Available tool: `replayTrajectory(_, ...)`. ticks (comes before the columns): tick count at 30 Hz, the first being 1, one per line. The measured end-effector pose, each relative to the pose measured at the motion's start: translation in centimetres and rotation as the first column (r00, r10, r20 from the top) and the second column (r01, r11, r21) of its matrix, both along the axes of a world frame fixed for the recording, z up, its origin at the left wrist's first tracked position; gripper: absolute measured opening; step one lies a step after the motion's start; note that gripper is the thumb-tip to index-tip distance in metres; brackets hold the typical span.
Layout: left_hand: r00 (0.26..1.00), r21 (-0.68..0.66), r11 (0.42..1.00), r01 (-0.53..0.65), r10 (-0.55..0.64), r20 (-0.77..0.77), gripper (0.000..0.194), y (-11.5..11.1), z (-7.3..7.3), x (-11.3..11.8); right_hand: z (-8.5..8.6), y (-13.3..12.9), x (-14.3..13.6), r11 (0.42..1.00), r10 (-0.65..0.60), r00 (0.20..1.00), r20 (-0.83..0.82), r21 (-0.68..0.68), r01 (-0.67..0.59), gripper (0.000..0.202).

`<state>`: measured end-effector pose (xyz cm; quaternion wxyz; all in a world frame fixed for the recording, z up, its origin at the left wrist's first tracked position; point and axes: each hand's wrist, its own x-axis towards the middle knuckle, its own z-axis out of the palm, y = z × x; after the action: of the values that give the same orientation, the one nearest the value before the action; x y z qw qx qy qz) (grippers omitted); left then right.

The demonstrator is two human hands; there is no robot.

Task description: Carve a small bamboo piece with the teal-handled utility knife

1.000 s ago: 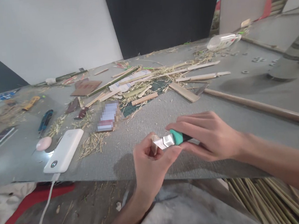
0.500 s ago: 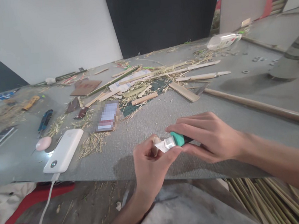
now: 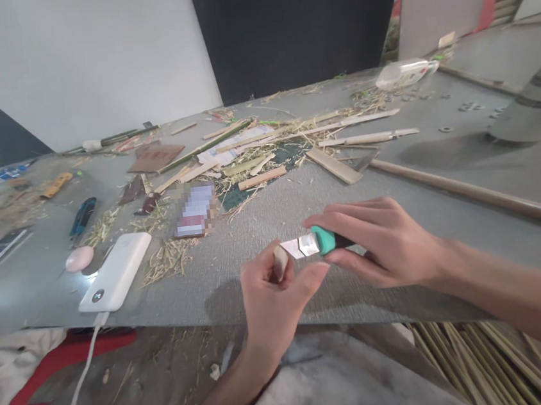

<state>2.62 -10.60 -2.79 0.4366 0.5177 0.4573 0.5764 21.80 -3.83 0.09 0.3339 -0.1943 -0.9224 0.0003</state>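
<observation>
In my right hand (image 3: 376, 243) is a utility knife (image 3: 323, 241) with a green collar and a dark handle, its short wide blade bared and pointing left. My left hand (image 3: 270, 293) is closed around a small pale piece of bamboo (image 3: 281, 262), mostly hidden by the fingers. The blade tip lies right at the upper edge of that piece; whether it touches, I cannot tell. The left thumb is stretched toward the knife, a little below the blade. Both hands are above the front part of the grey table (image 3: 228, 258).
A white power bank (image 3: 116, 273) with a cable lies left, by a pink round object (image 3: 80, 258) and a blue-black cutter (image 3: 82, 217). Bamboo strips and shavings (image 3: 256, 159) cover the middle. A long wooden stick (image 3: 472, 191) and a grey cylinder (image 3: 526, 111) are at right.
My right hand has shifted slightly up and right with the knife, and the blade has moved away from the left thumb. The bamboo piece shows more. The left hand has barely moved.
</observation>
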Motion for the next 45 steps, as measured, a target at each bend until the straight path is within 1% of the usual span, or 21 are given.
replayTrajectory(3, 0.998, -0.044, 0.999, 0.023, -0.020, 0.063, 0.054, -0.07, 0.29, 0.13, 0.08, -0.05, -0.13, 0.998, 0.057, 0.998, 0.019, 0.003, -0.057, 0.038)
replayTrajectory(6, 0.995, -0.054, 0.997, 0.053, -0.048, 0.093, 0.053, -0.13, 0.58, 0.23, 0.08, -0.06, -0.31, 0.997, 0.075, 0.997, 0.018, 0.001, -0.075, 0.038)
replayTrajectory(12, 0.996, -0.059, 0.996, 0.071, -0.068, 0.050, 0.050, 0.00, 0.40, 0.08, 0.20, 0.02, -0.36, 0.999, 0.031, 0.999, 0.032, 0.028, -0.032, 0.032)
replayTrajectory(18, 0.992, -0.046, 0.992, 0.114, -0.111, 0.067, 0.048, 0.15, 0.37, 0.10, 0.19, 0.09, -0.27, 0.998, -0.008, 0.999, 0.038, 0.066, 0.005, 0.027)
replayTrajectory(25, 0.982, -0.058, 0.983, 0.174, -0.169, 0.082, 0.045, 0.24, 0.21, -0.12, 0.18, 0.19, -0.33, 0.997, -0.012, 0.999, 0.049, 0.071, 0.008, 0.024)
replayTrajectory(29, 0.984, -0.061, 0.984, 0.170, -0.165, 0.070, 0.045, 0.20, 0.13, -0.24, 0.17, 0.09, -0.30, 0.992, -0.032, 0.998, 0.050, 0.120, 0.026, 0.026)
replayTrajectory(36, 0.992, -0.078, 0.989, 0.124, -0.126, -0.019, 0.046, 0.31, 0.28, -0.37, 0.19, -0.13, -0.23, 0.972, -0.075, 0.996, 0.056, 0.226, 0.060, 0.026)
replayTrajectory(42, 0.994, -0.128, 0.986, 0.106, -0.110, -0.023, 0.049, 0.37, 0.16, -0.52, 0.11, -0.25, -0.24, 0.952, -0.128, 0.990, 0.062, 0.286, 0.105, 0.025)
replayTrajectory(45, 0.996, -0.140, 0.986, 0.088, -0.090, -0.006, 0.051, 0.35, -0.05, -0.49, 0.00, -0.42, -0.30, 0.950, -0.139, 0.988, 0.061, 0.291, 0.115, 0.026)
